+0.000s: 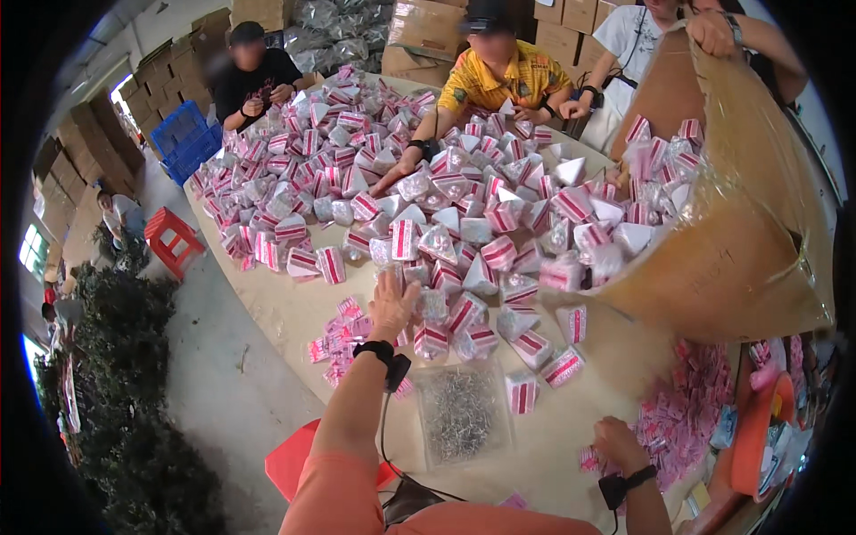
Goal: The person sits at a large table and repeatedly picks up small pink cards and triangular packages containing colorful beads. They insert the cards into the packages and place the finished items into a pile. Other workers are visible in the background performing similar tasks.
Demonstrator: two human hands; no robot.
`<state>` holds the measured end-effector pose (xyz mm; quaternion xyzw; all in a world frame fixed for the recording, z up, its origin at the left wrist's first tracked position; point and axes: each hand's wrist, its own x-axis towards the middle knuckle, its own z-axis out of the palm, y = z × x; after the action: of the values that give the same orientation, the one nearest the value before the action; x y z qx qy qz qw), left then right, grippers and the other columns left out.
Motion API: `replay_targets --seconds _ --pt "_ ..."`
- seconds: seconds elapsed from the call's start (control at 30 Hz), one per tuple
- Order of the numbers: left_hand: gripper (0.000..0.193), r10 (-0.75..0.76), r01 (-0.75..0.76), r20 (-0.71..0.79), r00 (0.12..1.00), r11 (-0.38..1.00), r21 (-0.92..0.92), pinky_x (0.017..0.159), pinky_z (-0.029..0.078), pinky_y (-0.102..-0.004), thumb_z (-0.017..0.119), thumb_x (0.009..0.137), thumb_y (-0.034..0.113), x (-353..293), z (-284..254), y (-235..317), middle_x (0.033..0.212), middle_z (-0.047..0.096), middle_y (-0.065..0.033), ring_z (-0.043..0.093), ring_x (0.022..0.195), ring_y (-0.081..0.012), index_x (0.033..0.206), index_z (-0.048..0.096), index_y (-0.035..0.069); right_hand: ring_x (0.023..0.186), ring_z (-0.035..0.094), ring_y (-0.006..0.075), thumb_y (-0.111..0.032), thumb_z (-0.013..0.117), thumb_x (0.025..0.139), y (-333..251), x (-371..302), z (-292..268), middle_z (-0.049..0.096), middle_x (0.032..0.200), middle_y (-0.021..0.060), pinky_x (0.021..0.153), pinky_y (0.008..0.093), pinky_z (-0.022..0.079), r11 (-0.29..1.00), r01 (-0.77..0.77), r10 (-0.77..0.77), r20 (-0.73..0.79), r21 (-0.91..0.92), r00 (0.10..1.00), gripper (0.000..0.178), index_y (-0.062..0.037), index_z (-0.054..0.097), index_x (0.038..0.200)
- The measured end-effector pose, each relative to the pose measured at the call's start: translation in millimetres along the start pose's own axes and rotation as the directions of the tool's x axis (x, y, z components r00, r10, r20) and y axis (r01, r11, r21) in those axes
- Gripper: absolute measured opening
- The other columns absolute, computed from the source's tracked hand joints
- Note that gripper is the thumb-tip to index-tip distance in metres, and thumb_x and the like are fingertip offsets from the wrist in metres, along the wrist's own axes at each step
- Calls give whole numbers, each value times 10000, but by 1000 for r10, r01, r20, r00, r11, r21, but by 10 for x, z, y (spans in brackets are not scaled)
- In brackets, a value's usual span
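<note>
My left hand [392, 305] reaches forward with its fingers stretched out and touches the near edge of a large heap of small wrapped triangular packs [446, 187]. They are whitish, with pink and white striped faces. Flat pink packets [341, 342] lie just left of my left wrist. My right hand [621, 444] is closed low over the table at the right, fingers curled under; whatever it holds is hidden. A pile of flat pink sachets [682, 415] lies beside it. Between my forearms stands a clear shallow box [428, 452] full of small metallic pieces.
Over the right side, a person's hand [711, 34] tips a big cardboard box [758, 241] lined with clear plastic, packs at its mouth. Several people stand or sit across the table [285, 370]. A red stool [173, 241] and blue crate [185, 141] are left; an orange basket [747, 455] is right.
</note>
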<state>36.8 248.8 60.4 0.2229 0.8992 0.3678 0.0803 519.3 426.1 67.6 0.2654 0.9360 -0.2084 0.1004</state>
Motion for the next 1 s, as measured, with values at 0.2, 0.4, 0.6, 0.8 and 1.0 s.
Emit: replay_targets --seconds 0.2,0.4,0.6,0.8,1.0 --pt "704 35 -36 6 999 969 244 916 290 -514 521 753 496 -22 60 138 1360 265 -168 311 1210 -341 1314 277 148 836 509 369 -140 546 663 -294 48 -175 525 828 201 742 438 423 995 -102 101 16 20 995 173 8 512 747" --pt "733 23 -31 37 999 976 215 925 288 -512 572 711 490 17 139 260 1371 253 -163 287 1214 -364 1313 302 171 838 507 368 -145 547 671 -393 242 -155 538 842 203 749 443 418 993 -113 113 -46 18 992 185 0 526 784" --pt "734 34 -51 67 997 964 262 914 304 -517 573 710 484 3 185 371 1368 241 -174 293 1204 -361 1319 292 187 827 505 371 -144 547 682 -440 434 -185 537 830 201 742 443 423 970 -221 225 31 -100 974 186 -18 544 819" --pt "733 49 -65 65 997 962 267 922 293 -526 570 712 477 -22 276 383 1377 221 -182 276 1211 -385 1322 290 183 853 497 354 -128 548 697 -502 485 -172 525 861 191 736 437 440 963 -247 242 -53 -106 969 165 -11 531 813" --pt "728 76 -88 52 996 959 270 916 284 -541 577 714 465 -103 354 398 1374 219 -194 258 1209 -421 1316 302 160 868 476 363 -108 552 682 -471 467 -85 518 866 187 758 434 423 957 -283 275 -119 -56 954 171 -10 540 822"
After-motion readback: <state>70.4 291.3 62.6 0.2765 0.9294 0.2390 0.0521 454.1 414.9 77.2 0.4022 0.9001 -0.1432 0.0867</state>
